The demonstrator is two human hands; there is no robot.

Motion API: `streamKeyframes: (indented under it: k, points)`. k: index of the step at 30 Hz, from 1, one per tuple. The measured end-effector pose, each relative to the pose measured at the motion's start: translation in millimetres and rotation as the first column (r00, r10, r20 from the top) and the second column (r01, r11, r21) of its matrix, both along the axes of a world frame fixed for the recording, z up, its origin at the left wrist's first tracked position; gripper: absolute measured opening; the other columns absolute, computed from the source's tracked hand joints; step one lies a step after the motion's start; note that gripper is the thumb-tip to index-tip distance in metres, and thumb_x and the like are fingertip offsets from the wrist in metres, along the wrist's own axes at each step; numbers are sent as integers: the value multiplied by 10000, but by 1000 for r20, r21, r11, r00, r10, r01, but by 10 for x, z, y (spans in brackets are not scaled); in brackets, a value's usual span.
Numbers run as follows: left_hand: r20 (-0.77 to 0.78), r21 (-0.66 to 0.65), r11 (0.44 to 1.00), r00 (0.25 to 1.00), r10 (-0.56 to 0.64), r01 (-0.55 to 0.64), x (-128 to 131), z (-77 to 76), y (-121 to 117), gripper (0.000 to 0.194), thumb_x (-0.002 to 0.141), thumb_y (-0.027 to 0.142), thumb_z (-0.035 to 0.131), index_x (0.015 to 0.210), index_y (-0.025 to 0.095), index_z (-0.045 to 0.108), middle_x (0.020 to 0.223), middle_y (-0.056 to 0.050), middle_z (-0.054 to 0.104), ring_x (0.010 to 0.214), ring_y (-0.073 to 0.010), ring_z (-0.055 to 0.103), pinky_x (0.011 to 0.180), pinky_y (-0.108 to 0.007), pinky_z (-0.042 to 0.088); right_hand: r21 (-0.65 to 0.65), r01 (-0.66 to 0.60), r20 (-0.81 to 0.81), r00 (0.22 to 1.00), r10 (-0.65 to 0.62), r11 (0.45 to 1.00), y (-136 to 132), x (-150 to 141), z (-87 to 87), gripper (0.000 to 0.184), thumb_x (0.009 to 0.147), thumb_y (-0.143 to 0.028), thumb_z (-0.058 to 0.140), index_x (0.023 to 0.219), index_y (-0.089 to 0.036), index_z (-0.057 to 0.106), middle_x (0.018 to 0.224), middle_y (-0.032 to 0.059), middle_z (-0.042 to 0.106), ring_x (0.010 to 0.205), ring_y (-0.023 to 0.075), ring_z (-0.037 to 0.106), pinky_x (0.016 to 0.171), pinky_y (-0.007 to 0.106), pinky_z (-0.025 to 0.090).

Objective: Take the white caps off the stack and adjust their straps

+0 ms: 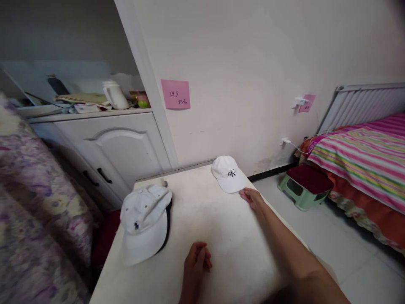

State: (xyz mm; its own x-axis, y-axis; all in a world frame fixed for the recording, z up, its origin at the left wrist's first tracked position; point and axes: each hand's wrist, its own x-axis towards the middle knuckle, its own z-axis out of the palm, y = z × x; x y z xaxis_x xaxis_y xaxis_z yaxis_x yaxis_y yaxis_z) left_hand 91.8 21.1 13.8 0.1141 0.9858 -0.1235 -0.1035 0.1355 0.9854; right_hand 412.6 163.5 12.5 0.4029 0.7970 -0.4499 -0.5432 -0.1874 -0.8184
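Observation:
A white baseball cap (228, 174) with dark letters on its front sits at the far right corner of the white table (202, 211), brim towards me. My right hand (252, 197) reaches out to it, its closed fingertips at the right edge of the brim. On the left side of the table lie light caps (145, 223), seemingly stacked, with a small dark emblem on the upper one and a dark brim edge showing beneath. Near the front middle, my left hand (198, 256) hovers over or rests on the tabletop, fingers curled in, with no object visible in it.
Behind the table rises a wall with a pink note (176, 93). At left are a white cabinet (123, 147), a white jug (115, 95) and a floral curtain (38, 211). A green stool (297, 194) stands right, beside a bed with a striped cover (354, 156).

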Motion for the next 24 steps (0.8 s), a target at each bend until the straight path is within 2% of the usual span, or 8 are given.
streamKeyframes:
  k: [3, 5, 8, 10, 13, 16, 20, 24]
  points:
    - [75, -11, 1000, 997, 10, -9, 33, 24, -17, 265, 784, 416, 670, 860, 171, 602, 637, 21, 628, 471, -115, 551, 436, -219, 411, -8, -85, 77, 993, 85, 996, -163, -112, 16, 332, 952, -336, 602, 1235, -163, 581, 1221, 93, 616, 1017, 225, 643, 848, 429, 564]
    - [131, -23, 1000, 991, 15, -13, 59, 40, -44, 244, 750, 377, 697, 830, 164, 607, 605, 27, 624, 446, -112, 548, 421, -212, 403, 2, -167, 139, 976, 165, 986, -313, -264, -1, 278, 942, -323, 616, 1154, -142, 611, 1108, 82, 661, 913, 194, 667, 787, 377, 575]
    - [180, -56, 997, 982, 62, -52, 52, 45, -98, 238, 712, 342, 729, 806, 149, 625, 602, 6, 644, 448, -131, 573, 421, -227, 421, 45, -301, 237, 930, 282, 953, -560, -636, -62, 208, 832, -297, 713, 939, -138, 632, 836, 67, 717, 692, 157, 683, 662, 288, 566]
    - [227, -84, 992, 967, 113, -96, -28, 50, -142, 245, 707, 330, 741, 821, 139, 638, 621, -14, 663, 467, -144, 594, 436, -243, 445, 75, -405, 299, 881, 367, 911, -731, -953, -112, 266, 759, -350, 741, 908, -159, 631, 783, 64, 731, 640, 175, 691, 611, 297, 561]
    - [304, -118, 967, 919, 252, -226, -321, 79, -204, 267, 709, 311, 758, 868, 128, 648, 671, -36, 691, 512, -142, 620, 471, -239, 468, 92, -527, 420, 790, 447, 845, -967, -1397, -179, 308, 733, -421, 698, 909, -174, 647, 740, 56, 732, 591, 193, 679, 572, 316, 539]
    - [377, -139, 891, 809, 451, -431, -785, 125, -219, 278, 683, 272, 780, 885, 141, 640, 699, -12, 704, 587, -114, 652, 570, -213, 512, 88, -553, 575, 708, 411, 829, -1117, -1642, -226, 244, 764, -404, 637, 894, -198, 661, 703, 23, 711, 586, 184, 651, 608, 316, 508]
    - [425, -189, 780, 667, 612, -596, -1308, 178, -170, 222, 657, 155, 742, 853, 135, 638, 710, -31, 739, 662, -125, 699, 719, -244, 564, 66, -553, 706, 614, 352, 831, -1171, -1671, -261, 251, 818, -414, 557, 934, -215, 658, 734, 23, 715, 630, 207, 656, 653, 337, 491]
    - [452, -232, 765, 630, 632, -601, -1429, 208, -112, 170, 687, 86, 682, 855, 103, 660, 750, -98, 763, 708, -174, 729, 752, -295, 584, 51, -568, 756, 559, 340, 821, -1172, -1636, -291, 289, 848, -440, 506, 965, -209, 635, 762, 35, 723, 657, 219, 674, 669, 341, 501]
